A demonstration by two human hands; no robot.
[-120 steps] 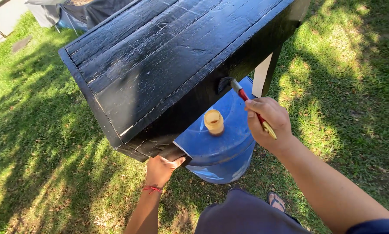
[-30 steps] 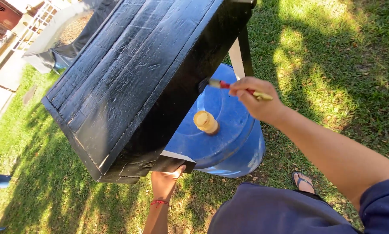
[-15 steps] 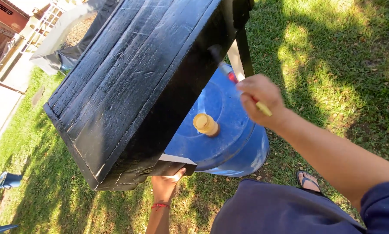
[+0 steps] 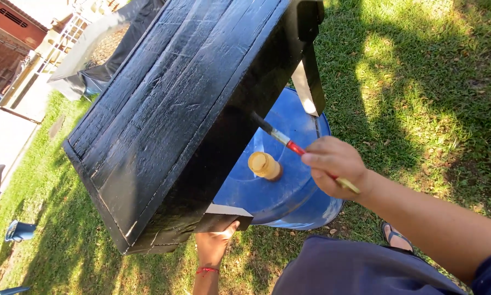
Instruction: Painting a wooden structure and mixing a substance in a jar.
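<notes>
Under the right hand [image 4: 335,172] lies a blue plastic drum [image 4: 289,191] with a tan cap [image 4: 264,165] on the grass [image 4: 420,82]. Ahead, its closed fingers pinch a red-handled paintbrush [image 4: 289,145], bristles touching the black-painted wooden table [image 4: 174,120]'s side. Lower, the left hand [image 4: 215,246] grips the table's unpainted leg end [image 4: 226,212], fingers wrapped.

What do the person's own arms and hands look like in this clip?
Both hands are bare, no gloves. The left hand has a thin red band around the wrist. The right hand has a bare forearm, with a dark blue sleeve at the upper arm. No rings or watch visible.
</notes>
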